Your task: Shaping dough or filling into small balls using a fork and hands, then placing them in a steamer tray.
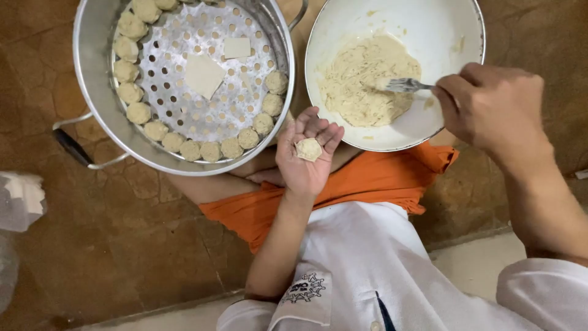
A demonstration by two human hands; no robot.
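My left hand (304, 156) is held palm up between the steamer and the bowl, cradling a small square dumpling wrapper (309, 149) with filling on it. My right hand (493, 107) grips the handle of a metal fork (401, 85), whose tines rest in the pale minced filling (364, 79) inside a white bowl (429, 24). To the left, a round metal steamer pot (92, 55) has a perforated tray (184, 110). Several shaped dumplings (211, 151) line its edge. Two flat wrappers (204, 75) lie in the tray's middle.
The pot and bowl sit on a brown stone floor (122, 233). My orange shorts (367, 181) and white shirt (367, 263) fill the lower middle. A crumpled clear plastic bag (18, 199) lies at the left edge. A dark handle (72, 148) pokes out under the pot.
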